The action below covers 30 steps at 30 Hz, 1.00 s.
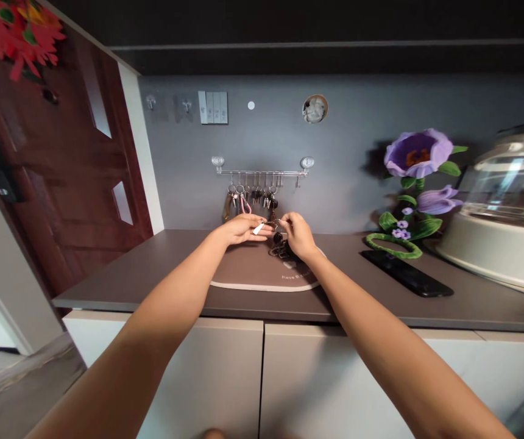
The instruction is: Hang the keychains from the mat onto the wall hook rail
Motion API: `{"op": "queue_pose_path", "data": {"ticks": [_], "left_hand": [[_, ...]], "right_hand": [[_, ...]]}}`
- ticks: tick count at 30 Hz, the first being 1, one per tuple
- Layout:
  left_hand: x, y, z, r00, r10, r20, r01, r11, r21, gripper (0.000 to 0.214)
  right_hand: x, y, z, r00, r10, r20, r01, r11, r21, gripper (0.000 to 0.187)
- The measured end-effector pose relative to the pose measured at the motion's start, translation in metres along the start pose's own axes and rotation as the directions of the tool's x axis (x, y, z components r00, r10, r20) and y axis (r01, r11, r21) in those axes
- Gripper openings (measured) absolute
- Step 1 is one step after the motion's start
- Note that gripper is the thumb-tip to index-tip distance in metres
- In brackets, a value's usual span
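Note:
My left hand (244,229) is held over a mat, with its fingers stretched toward the right and the thumb above them. A small bright key-like piece (258,228) lies between its thumb and fingers; its exact shape is too small to make out. Close by on the right, my right hand (298,235) pinches a thin metal key ring (278,222) between thumb and fingers. Below and between the hands, a dark bunch of keys (281,249) rests on the brown mat (248,271). Part of the bunch is hidden by my right hand.
A clear hook rail (262,173) on the wall carries several key sets (244,198). To the right are a black phone (406,274), purple knitted-looking flowers (420,155) and a cream appliance with a clear lid (495,231). A dark red door (74,140) stands left.

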State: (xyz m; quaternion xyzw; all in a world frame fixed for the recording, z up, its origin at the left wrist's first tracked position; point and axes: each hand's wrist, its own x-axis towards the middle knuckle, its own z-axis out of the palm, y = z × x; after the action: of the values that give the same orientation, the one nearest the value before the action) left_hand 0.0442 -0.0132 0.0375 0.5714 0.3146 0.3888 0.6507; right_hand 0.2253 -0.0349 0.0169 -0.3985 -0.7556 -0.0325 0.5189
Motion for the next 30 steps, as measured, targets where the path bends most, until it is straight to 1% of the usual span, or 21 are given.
{"op": "queue_pose_path", "data": {"ticks": [3,7,10,15,17,19,21,23,26,30], "left_hand": [[-0.001,-0.004,0.004,1.000,-0.012,-0.008,0.013,0.991,0.132,0.016],[-0.001,-0.010,0.011,0.999,0.037,0.037,-0.046,0.957,0.287,0.016],[0.002,-0.016,0.017,0.992,0.122,0.012,-0.117,0.914,0.389,0.015],[0.010,-0.025,0.023,0.966,0.256,-0.014,-0.223,0.866,0.447,0.019],[0.014,-0.027,0.022,0.946,0.320,-0.046,-0.256,0.827,0.500,0.020],[0.018,-0.029,0.020,0.915,0.395,-0.082,-0.279,0.767,0.578,0.019],[0.022,-0.031,0.017,0.888,0.446,-0.110,-0.278,0.712,0.645,0.018],[0.026,-0.033,0.014,0.879,0.458,-0.133,-0.259,0.693,0.673,0.018],[0.029,-0.035,0.011,0.882,0.439,-0.174,-0.222,0.710,0.669,0.018],[0.032,-0.037,0.010,0.882,0.422,-0.212,-0.180,0.717,0.674,0.020]], "right_hand": [[0.001,0.003,0.000,0.994,0.102,-0.042,-0.099,0.994,0.055,0.016],[0.001,0.010,0.002,0.967,0.247,-0.058,-0.230,0.952,0.204,0.019],[0.001,0.015,0.005,0.945,0.326,-0.028,-0.297,0.891,0.343,0.021],[0.008,0.012,0.006,0.898,0.440,-0.027,-0.356,0.760,0.544,0.024],[0.017,0.008,0.004,0.876,0.483,-0.019,-0.374,0.703,0.604,0.023],[0.028,0.003,0.001,0.855,0.519,-0.001,-0.395,0.652,0.647,0.021],[0.042,-0.001,-0.002,0.833,0.553,0.017,-0.413,0.602,0.684,0.018],[0.056,-0.004,-0.003,0.811,0.584,0.029,-0.434,0.568,0.699,0.015],[0.075,-0.005,-0.001,0.786,0.619,-0.011,-0.440,0.571,0.693,0.017],[0.094,-0.004,0.008,0.760,0.649,-0.041,-0.460,0.582,0.671,0.019]]}}
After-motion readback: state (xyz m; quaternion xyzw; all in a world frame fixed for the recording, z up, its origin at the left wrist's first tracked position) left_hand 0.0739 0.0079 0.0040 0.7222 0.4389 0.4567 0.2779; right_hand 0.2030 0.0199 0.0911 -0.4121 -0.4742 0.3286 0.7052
